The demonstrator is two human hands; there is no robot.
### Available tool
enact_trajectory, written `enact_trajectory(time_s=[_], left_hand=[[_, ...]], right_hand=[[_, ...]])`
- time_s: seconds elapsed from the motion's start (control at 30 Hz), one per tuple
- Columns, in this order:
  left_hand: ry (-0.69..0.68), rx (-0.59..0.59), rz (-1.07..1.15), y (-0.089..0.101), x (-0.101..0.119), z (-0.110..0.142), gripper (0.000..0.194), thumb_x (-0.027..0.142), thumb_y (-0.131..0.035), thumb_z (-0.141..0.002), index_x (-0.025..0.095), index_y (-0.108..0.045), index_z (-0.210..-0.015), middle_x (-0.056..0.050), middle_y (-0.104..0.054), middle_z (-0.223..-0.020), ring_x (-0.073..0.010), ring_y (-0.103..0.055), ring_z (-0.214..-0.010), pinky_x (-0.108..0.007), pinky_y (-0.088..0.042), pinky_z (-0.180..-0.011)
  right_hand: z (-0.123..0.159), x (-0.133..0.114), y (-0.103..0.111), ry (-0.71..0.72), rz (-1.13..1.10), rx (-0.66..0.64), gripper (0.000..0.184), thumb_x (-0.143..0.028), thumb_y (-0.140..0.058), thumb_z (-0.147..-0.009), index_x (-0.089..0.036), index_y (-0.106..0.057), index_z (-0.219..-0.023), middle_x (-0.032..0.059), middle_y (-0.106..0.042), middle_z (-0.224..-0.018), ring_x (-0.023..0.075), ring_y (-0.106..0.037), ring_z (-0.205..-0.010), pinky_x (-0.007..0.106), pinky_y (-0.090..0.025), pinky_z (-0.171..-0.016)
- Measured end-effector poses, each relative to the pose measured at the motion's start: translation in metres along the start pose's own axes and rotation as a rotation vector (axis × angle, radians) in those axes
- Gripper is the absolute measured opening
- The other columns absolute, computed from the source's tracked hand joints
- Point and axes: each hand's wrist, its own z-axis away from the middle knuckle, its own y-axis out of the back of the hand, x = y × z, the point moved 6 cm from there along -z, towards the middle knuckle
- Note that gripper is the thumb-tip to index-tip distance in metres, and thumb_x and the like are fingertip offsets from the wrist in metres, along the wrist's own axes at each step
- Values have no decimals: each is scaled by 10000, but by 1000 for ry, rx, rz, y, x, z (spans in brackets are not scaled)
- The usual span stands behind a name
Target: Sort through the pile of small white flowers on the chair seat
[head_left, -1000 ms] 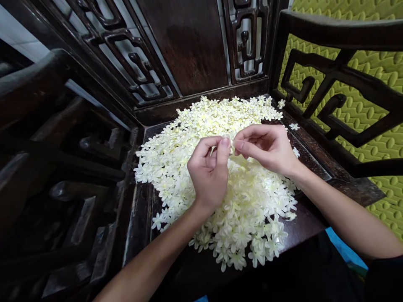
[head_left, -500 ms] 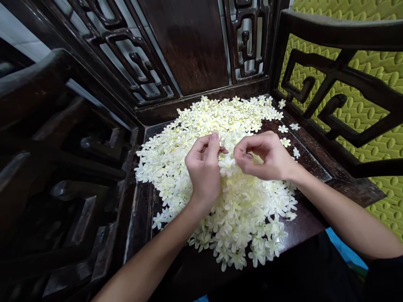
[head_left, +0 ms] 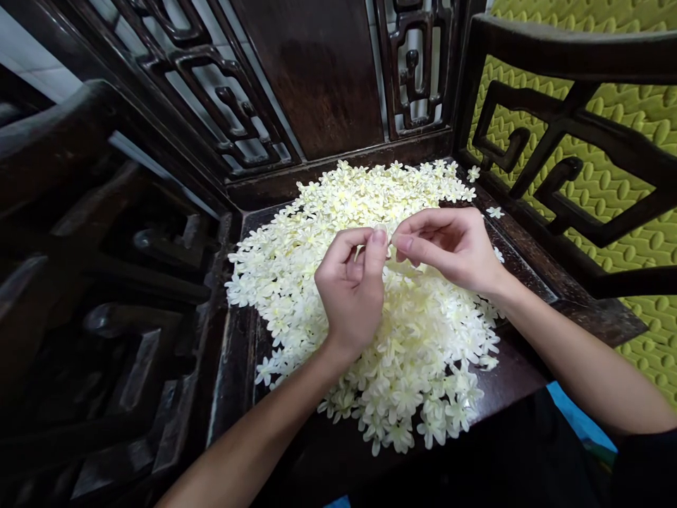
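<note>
A broad heap of white, pale-yellow-centred flowers (head_left: pixel 285 271) covers most of a dark wooden seat (head_left: pixel 510 381). Above the middle of the heap, my left hand (head_left: pixel 353 286) is closed, thumb pressed on the bent index finger. Whatever sits in that pinch is too small to make out. My right hand (head_left: pixel 452 247) faces it from the right, thumb and index fingertips pinched together and almost touching the left fingertips. Something tiny and pale shows between the two pinches, but its kind is unclear. Beneath the hands, part of the heap is hidden.
Carved dark wooden armrests stand at the left (head_left: pixel 159 317) and right (head_left: pixel 560 127) of the seat. A wooden backrest panel (head_left: pixel 317 77) rises behind it. Loose flowers (head_left: pixel 495 212) lie by the right edge. A yellow-green patterned cushion (head_left: pixel 608 183) is beyond the right armrest.
My right hand has moved up and left, bringing its fingertips against or very near my left hand's. My left hand has shifted slightly right. The heap looks the same.
</note>
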Motion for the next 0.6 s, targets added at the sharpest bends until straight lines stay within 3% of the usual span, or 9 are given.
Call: enact_trajectory(time_s=[0.27, 0.6], left_hand=[[13, -6, -7, -1, -2, 1, 163, 329, -662, -965, 189, -688, -887, 33, -605, -682, -64, -477, -552, -214, -391, -519], [37, 9, 0, -1, 0, 1, 165, 325, -665, -959, 185, -697, -879, 4, -661, -762, -88, -567, -639, -226, -449, -591]], right_hand=[[0, 2, 1, -8, -13, 6, 160, -201, -861, -772, -100, -781, -867, 28, -758, -729, 77, -660, -585, 172, -545, -557], [0, 1, 1, -18, 29, 6, 239, -302, -871, -767, -107, -774, -864, 33, -745, -724, 87, -649, -582, 198, -548, -556]])
